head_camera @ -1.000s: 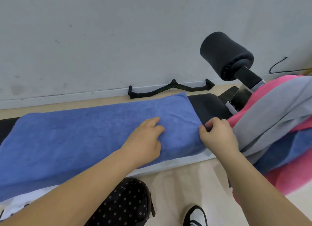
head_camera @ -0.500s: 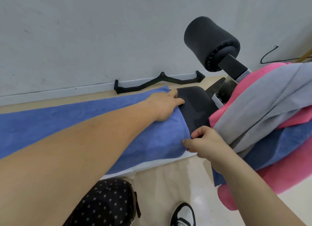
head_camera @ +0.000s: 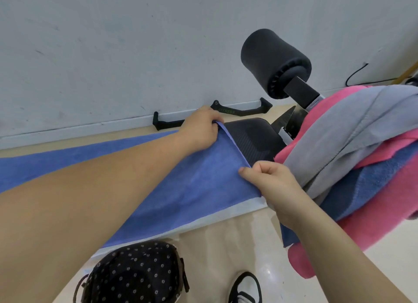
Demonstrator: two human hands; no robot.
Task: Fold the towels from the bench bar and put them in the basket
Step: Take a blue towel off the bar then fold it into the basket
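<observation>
the blue towel (head_camera: 199, 185) lies spread along the bench seat (head_camera: 251, 140). the right hand (head_camera: 269, 180) pinches its near corner at the seat's front edge. farther back, the left hand (head_camera: 201, 131), arm stretched across the cloth, grips the far corner, lifting that short edge.

Spread towel (head_camera: 203, 185) along bench pad (head_camera: 251, 140), left hand (head_camera: 201, 131) at its far corner, right hand (head_camera: 269, 180) at near corner, towel heap (head_camera: 352, 144) to the right, foam roller (head_camera: 271, 61) behind heap, cable handle (head_camera: 239, 110) on floor behind bench.
</observation>
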